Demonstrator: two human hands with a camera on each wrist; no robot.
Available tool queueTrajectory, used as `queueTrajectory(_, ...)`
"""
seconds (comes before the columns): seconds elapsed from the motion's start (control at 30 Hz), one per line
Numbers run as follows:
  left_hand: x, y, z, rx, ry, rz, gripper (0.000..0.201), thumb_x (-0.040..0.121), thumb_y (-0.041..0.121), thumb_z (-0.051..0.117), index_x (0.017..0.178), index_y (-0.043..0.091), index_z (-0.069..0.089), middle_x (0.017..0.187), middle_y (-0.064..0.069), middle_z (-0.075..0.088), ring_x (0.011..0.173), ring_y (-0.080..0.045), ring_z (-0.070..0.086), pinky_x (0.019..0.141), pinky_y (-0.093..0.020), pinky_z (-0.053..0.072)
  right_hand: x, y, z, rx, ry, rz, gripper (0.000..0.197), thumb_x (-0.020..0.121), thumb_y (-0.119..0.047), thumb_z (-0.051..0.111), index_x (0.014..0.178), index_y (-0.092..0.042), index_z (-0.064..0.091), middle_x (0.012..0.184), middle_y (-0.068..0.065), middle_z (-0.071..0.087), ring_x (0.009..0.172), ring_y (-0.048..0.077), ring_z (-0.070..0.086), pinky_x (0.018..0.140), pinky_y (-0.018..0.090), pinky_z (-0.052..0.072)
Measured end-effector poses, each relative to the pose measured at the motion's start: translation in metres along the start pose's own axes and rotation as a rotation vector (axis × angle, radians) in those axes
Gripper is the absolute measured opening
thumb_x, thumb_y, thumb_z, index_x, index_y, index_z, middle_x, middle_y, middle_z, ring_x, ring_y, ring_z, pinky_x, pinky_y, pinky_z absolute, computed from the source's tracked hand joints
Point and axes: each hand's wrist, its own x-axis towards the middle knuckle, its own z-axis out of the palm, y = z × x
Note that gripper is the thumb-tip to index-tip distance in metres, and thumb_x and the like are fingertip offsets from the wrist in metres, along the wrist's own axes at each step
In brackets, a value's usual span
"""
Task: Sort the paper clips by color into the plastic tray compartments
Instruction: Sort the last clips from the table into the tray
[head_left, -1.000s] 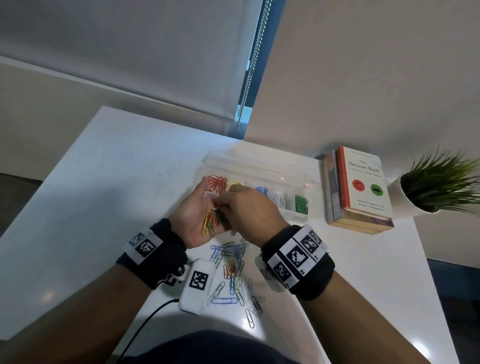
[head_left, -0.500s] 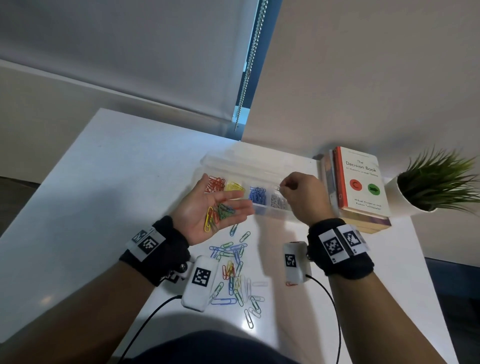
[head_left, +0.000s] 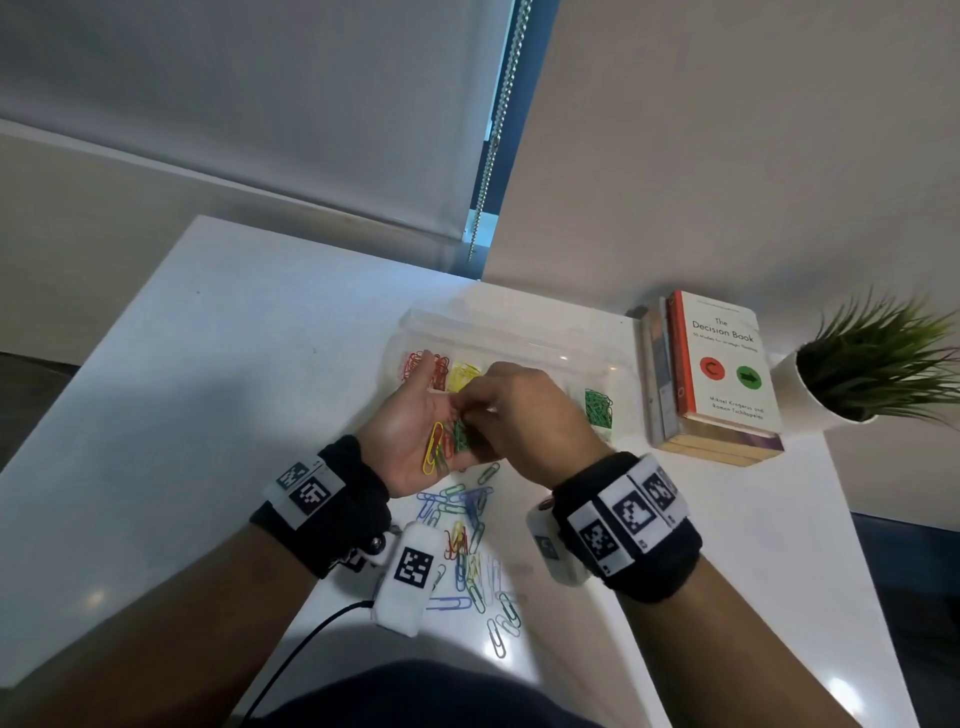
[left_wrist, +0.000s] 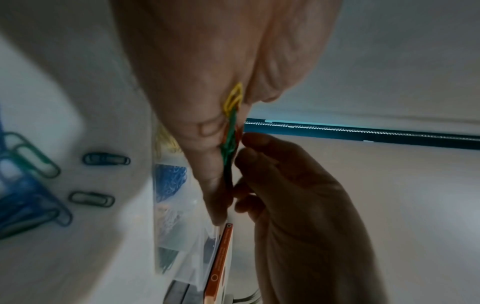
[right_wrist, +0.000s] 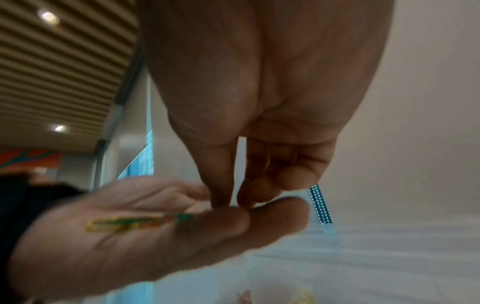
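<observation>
My left hand (head_left: 410, 426) lies palm up in front of the clear plastic tray (head_left: 519, 325), its fingers straight, carrying a small bunch of yellow, green and red paper clips (head_left: 441, 447) (left_wrist: 230, 139) (right_wrist: 124, 223). My right hand (head_left: 524, 415) reaches over that palm, thumb and forefinger curled and pinching at the green end of the bunch. The tray's compartments hold red clips (head_left: 426, 366), yellow clips (head_left: 465, 374) and green clips (head_left: 597, 408); the middle ones are hidden behind my hands. A mixed pile of loose clips (head_left: 467, 540) lies on the white table between my wrists.
A stack of books (head_left: 717, 374) stands right of the tray, with a potted plant (head_left: 872, 364) beyond it. A black cable (head_left: 311, 623) runs off the table's near edge. A blind's bead chain (head_left: 498, 130) hangs behind the tray.
My right hand has come back from the tray's right-hand compartments to the left palm and now pinches at the clips there. The left hand has stayed almost still.
</observation>
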Motion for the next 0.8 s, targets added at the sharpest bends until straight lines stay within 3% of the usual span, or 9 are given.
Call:
queueTrajectory(0.33,0.001,-0.002,0.001,0.031,0.039,-0.008,0.082,0.093,0.067,0.017,0.111,-0.001,0.060,0.088,-0.018,0.069,0.080,-0.028,0.071,0.068,-0.036,0.059,0.003,-0.003,0.003,-0.065,-0.086,0.033,0.007,0.088,-0.014,0.056,0.089,-0.013,0.063,0.093,0.008,0.057,0.086,0.025,0.056,0.073,0.039,0.047)
queueTrajectory(0.43,0.001,-0.002,0.001,0.041,0.020,0.000,0.082,0.094,0.065,0.015,0.104,0.000,0.063,0.082,-0.016,0.070,0.076,-0.026,0.071,0.067,-0.037,0.059,0.002,-0.003,0.001,-0.057,-0.081,0.028,0.008,0.089,-0.013,0.056,0.090,-0.011,0.063,0.092,0.008,0.058,0.086,0.025,0.056,0.073,0.035,0.043)
queueTrajectory(0.5,0.001,-0.002,0.000,0.050,-0.006,0.007,0.084,0.094,0.065,0.015,0.093,-0.001,0.066,0.079,-0.016,0.069,0.077,-0.027,0.071,0.073,-0.039,0.060,0.002,-0.003,-0.002,0.003,-0.060,0.038,0.009,0.089,-0.012,0.056,0.091,-0.013,0.064,0.092,0.007,0.063,0.085,0.022,0.056,0.069,0.029,0.037)
queueTrajectory(0.6,0.002,-0.002,-0.002,0.082,-0.014,0.000,0.083,0.095,0.064,0.019,0.091,-0.001,0.069,0.091,-0.020,0.069,0.090,-0.030,0.070,0.089,-0.044,0.055,0.001,0.000,-0.005,0.110,0.026,0.082,0.010,0.088,-0.010,0.056,0.086,-0.016,0.063,0.081,0.000,0.065,0.074,0.015,0.057,0.064,0.027,0.042)
queueTrajectory(0.7,0.001,0.000,-0.007,0.120,0.021,-0.017,0.074,0.098,0.057,0.025,0.116,-0.006,0.060,0.109,-0.028,0.066,0.100,-0.037,0.067,0.089,-0.041,0.055,0.001,0.010,-0.007,0.326,0.137,0.182,0.015,0.087,-0.007,0.058,0.080,-0.020,0.060,0.070,-0.008,0.060,0.060,0.002,0.054,0.056,0.018,0.043)
queueTrajectory(0.8,-0.001,0.001,-0.009,0.096,0.067,0.002,0.061,0.101,0.044,0.033,0.126,-0.008,0.052,0.117,-0.032,0.062,0.103,-0.040,0.066,0.085,-0.038,0.058,0.002,0.026,-0.011,0.406,0.187,0.224,0.017,0.088,-0.008,0.061,0.085,-0.024,0.064,0.073,-0.009,0.063,0.060,0.000,0.055,0.063,0.020,0.044)
